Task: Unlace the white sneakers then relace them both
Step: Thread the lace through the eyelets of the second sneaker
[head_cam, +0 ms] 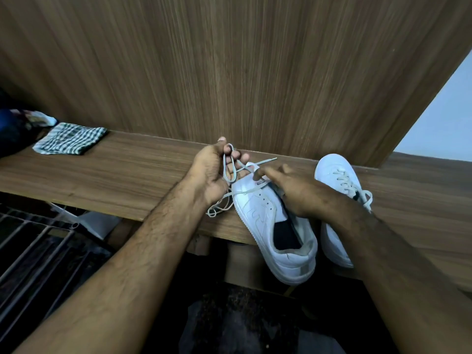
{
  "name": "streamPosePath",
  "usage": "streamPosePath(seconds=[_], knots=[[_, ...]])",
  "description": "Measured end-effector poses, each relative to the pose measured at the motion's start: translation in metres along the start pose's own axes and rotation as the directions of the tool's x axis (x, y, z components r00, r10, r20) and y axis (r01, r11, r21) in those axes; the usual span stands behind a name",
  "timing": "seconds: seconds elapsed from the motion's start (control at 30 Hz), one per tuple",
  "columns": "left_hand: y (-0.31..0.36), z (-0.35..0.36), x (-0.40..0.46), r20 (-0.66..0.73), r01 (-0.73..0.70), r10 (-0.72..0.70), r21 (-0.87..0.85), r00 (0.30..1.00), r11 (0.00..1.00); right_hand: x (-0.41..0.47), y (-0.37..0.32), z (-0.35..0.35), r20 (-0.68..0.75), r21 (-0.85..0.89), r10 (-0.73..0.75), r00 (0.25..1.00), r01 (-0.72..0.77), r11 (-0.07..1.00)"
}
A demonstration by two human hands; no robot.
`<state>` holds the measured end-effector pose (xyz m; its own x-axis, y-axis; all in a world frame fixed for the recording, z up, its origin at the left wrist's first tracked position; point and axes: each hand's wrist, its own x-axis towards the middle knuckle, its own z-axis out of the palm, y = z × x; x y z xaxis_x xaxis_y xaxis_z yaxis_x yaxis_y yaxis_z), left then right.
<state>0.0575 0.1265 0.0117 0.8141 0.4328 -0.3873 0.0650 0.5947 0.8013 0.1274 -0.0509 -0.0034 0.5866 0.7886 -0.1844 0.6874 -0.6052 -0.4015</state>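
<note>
1. Left hand was raised over the shelf, palm turned toward the right, forearm coming in from lower left. Its fingers were curled, holding a loop of the lace that ran over the fingertips and down across the palm.
2. Right hand lay on the near shoe, back of hand up, forearm coming in from lower right. Index finger and thumb pinched the lace at the eyelets near the toe (exact contact hard to see).
3. Lace crossed between both hands; one free tip stuck out to the right above the right fingers, slack strands hung below the left wrist.
4. Near shoe lay toe-away, heel overhanging the shelf edge, mostly unlaced.
5. Second shoe sat just right of it, laced, partly behind the right forearm.
6. Checked cloth lay on the shelf far left.
</note>
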Motion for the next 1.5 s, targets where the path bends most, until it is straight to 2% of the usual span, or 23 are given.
streamPosePath(seconds=[0.07, 0.17, 0.37, 0.5, 0.57, 0.63, 0.67, 0.7, 0.77, 0.83, 0.9, 0.97, 1.0, 1.03, 1.07, 1.13, 1.17, 1.2, 1.23, 1.3, 1.37, 1.43, 1.5], knots=[[-0.003, 0.001, 0.001, -0.002, 0.026, -0.026, 0.055, 1.000, 0.998, 0.003, -0.003, 0.007, 0.050, 0.009, -0.041, 0.998, 0.040, 0.999], [-0.003, 0.001, 0.003, -0.033, 0.014, -0.012, 0.076, 0.999, 0.997, 0.007, -0.010, 0.010, 0.082, -0.103, -0.021, 0.996, 0.029, 0.994], [-0.002, -0.005, 0.006, -0.059, -0.022, 0.034, 0.187, 0.998, 0.982, 0.009, 0.003, 0.005, -0.125, -0.098, 0.023, 0.992, -0.035, 0.995], [-0.002, -0.004, 0.008, -0.054, -0.049, 0.062, 0.225, 0.997, 0.973, -0.002, 0.006, -0.011, -0.204, -0.087, 0.121, 0.971, -0.141, 0.986], [-0.004, -0.002, 0.007, -0.037, -0.058, 0.070, 0.266, 0.997, 0.962, -0.008, 0.001, -0.018, -0.421, 0.033, 0.136, 0.897, -0.134, 0.990], [-0.006, 0.002, 0.005, 0.013, -0.074, 0.075, 0.359, 0.997, 0.931, -0.010, -0.004, -0.022, -0.605, 0.205, 0.204, 0.769, -0.098, 0.974], [-0.009, 0.003, 0.003, 0.061, -0.082, 0.064, 0.396, 0.996, 0.915, -0.011, -0.005, -0.024, -0.620, 0.354, 0.263, 0.739, -0.036, 0.935], [-0.012, 0.005, 0.001, 0.121, -0.084, 0.036, 0.416, 0.992, 0.905, -0.010, -0.006, -0.025, -0.587, 0.539, 0.328, 0.740, 0.055, 0.841], [-0.019, 0.008, -0.003, 0.250, -0.083, -0.036, 0.448, 0.968, 0.890, -0.008, -0.010, -0.025, -0.436, 0.839, 0.405, 0.804, 0.200, 0.506], [-0.027, 0.011, -0.004, 0.354, -0.123, -0.087, 0.530, 0.931, 0.839, -0.007, -0.010, -0.028, -0.346, 0.931, 0.426, 0.836, 0.252, 0.262], [-0.028, 0.010, -0.003, 0.392, -0.178, -0.091, 0.598, 0.915, 0.782, -0.006, -0.011, -0.033, -0.313, 0.942, 0.445, 0.839, 0.333, 0.037], [-0.025, 0.009, -0.001, 0.360, -0.194, -0.053, 0.613, 0.931, 0.766, -0.008, -0.009, -0.040, -0.349, 0.894, 0.468, 0.812, 0.438, -0.095], [-0.023, 0.007, 0.000, 0.342, -0.201, -0.029, 0.618, 0.939, 0.760, -0.008, -0.007, -0.042, -0.382, 0.872, 0.483, 0.788, 0.480, -0.092], [-0.021, 0.004, 0.001, 0.321, -0.200, -0.011, 0.617, 0.947, 0.761, -0.008, -0.003, -0.043, -0.421, 0.865, 0.496, 0.760, 0.501, -0.033], [-0.020, 0.002, 0.002, 0.300, -0.192, 0.000, 0.609, 0.954, 0.769, -0.007, 0.002, -0.042, -0.468, 0.863, 0.508, 0.723, 0.497, 0.087], [-0.019, 0.000, 0.004, 0.271, -0.178, 0.017, 0.582, 0.962, 0.794, -0.007, 0.012, -0.037, -0.589, 0.795, 0.500, 0.635, 0.345, 0.499], [-0.018, 0.000, 0.004, 0.267, -0.176, 0.027, 0.552, 0.963, 0.815, -0.006, 0.018, -0.033, -0.639, 0.679, 0.448, 0.625, 0.185, 0.711], [-0.017, 0.001, 0.002, 0.274, -0.175, 0.035, 0.505, 0.961, 0.845, -0.005, 0.020, -0.030, -0.638, 0.522, 0.384, 0.668, 0.009, 0.853], [-0.017, 0.003, 0.001, 0.293, -0.171, 0.038, 0.444, 0.955, 0.880, -0.006, 0.020, -0.026, -0.574, 0.385, 0.350, 0.740, -0.134, 0.913], [-0.016, 0.006, -0.001, 0.335, -0.152, 0.037, 0.322, 0.941, 0.935, -0.007, 0.016, -0.019, -0.392, 0.262, 0.349, 0.851, -0.260, 0.929], [-0.015, 0.008, 0.000, 0.348, -0.142, 0.048, 0.249, 0.936, 0.958, -0.008, 0.008, -0.013, -0.311, 0.173, 0.361, 0.879, -0.321, 0.931], [-0.015, 0.007, 0.000, 0.342, -0.148, 0.067, 0.218, 0.937, 0.965, -0.008, 0.003, -0.012, -0.392, 0.024, 0.331, 0.859, -0.350, 0.936], [-0.013, 0.007, -0.001, 0.335, -0.161, 0.081, 0.218, 0.939, 0.963, -0.007, 0.002, -0.014, -0.511, 0.005, 0.210, 0.833, -0.242, 0.970]])
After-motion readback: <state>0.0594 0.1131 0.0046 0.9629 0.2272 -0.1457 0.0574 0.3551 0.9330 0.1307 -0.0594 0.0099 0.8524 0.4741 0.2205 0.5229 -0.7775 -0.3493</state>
